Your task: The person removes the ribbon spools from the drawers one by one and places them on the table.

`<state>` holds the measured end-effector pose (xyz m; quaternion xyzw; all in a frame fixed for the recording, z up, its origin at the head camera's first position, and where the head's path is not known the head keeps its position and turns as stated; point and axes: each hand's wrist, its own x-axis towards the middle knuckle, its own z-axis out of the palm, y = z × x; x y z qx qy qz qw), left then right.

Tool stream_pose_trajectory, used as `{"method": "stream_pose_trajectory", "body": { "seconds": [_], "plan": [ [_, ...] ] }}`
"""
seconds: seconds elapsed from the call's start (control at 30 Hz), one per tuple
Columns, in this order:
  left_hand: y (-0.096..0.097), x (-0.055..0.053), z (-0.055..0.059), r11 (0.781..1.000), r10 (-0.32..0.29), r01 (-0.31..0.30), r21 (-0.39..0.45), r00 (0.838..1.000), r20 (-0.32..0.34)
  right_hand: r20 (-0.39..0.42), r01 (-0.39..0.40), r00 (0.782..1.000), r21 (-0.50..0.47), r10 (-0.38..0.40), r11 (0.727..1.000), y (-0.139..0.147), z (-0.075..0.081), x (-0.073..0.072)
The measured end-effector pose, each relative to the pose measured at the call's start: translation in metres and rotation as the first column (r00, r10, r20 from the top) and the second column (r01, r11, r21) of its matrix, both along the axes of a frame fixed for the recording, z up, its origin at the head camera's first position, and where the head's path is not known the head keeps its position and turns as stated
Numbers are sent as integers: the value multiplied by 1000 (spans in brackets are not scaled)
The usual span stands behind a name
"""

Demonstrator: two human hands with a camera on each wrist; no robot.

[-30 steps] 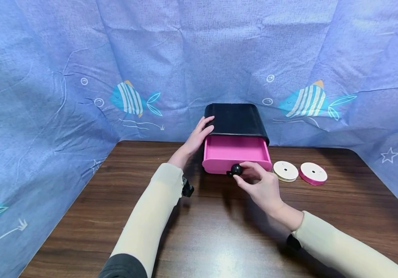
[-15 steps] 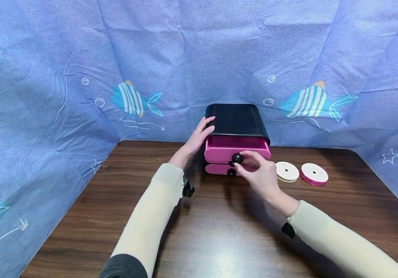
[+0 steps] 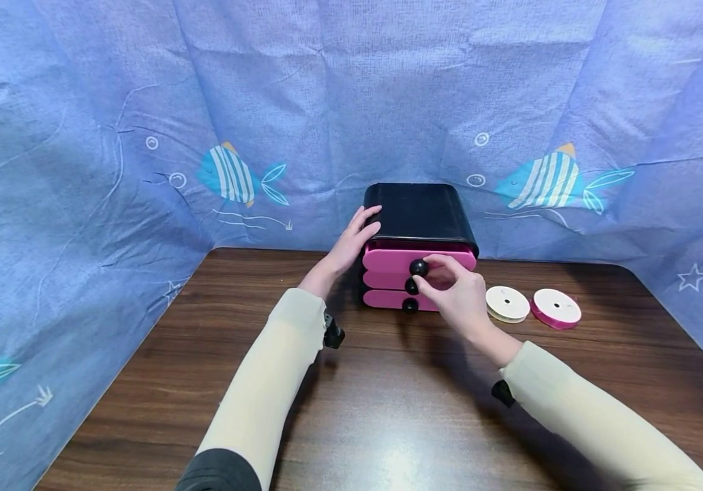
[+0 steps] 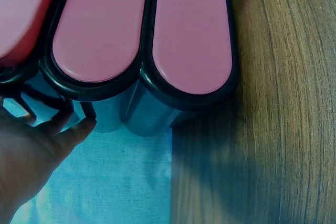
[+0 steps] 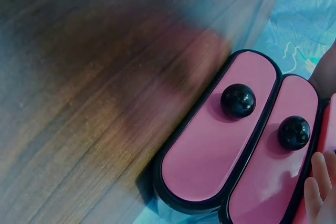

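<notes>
A black cabinet (image 3: pixel 421 210) with pink drawers stands at the table's back edge. Its top drawer (image 3: pixel 388 260) sticks out slightly, while the middle drawer (image 3: pixel 383 279) and bottom drawer (image 3: pixel 380 299) sit flush. My right hand (image 3: pixel 466 300) pinches the round black knob (image 3: pixel 419 267) of the top drawer between thumb and fingers. In the right wrist view its fingers (image 5: pixel 321 184) show at the right edge, beside the lower black knobs (image 5: pixel 238 100). My left hand (image 3: pixel 349 245) rests on the cabinet's left side with fingers extended; the left wrist view shows fingertips (image 4: pixel 86 124) against that side.
A white ribbon spool (image 3: pixel 507 304) and a spool with pink ribbon (image 3: pixel 556 308) lie right of the cabinet on the brown wooden table (image 3: pixel 265 300). A blue cloth (image 3: pixel 388 102) printed with fish hangs close behind the table.
The top drawer has slid back from well out to nearly closed, pushed by my right hand on its knob. The lower drawers have come into view. My left hand has stayed in place.
</notes>
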<state>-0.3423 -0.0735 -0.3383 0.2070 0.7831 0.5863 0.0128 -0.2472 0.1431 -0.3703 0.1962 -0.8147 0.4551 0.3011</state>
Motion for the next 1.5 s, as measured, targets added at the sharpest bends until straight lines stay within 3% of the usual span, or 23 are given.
{"method": "stream_pose_trajectory", "body": {
  "seconds": [0.47, 0.8, 1.07, 1.27, 1.5],
  "plan": [
    [2, 0, -1, 1000, 20, -20, -2, 1000, -5, 23, 18, 1000, -25, -18, 1000, 0, -3, -15],
    [2, -1, 0, 1000, 6, -6, 6, 1000, -1, 23, 26, 999, -8, -26, 1000, 0, -1, -15],
    [1, -1, -2, 1000, -3, 3, 3, 1000, 0, -1, 48, 999, 62, -48, 997, 8, -5, -5],
    [2, -4, -2, 1000, -2, 2, 10, 1000, -3, -5, 13, 1000, 84, -13, 996, 16, -14, 4],
    [0, -4, -4, 1000, -10, 10, 14, 1000, -2, 28, 30, 999, 221, -37, 975, 15, -31, 5]
  ]
}}
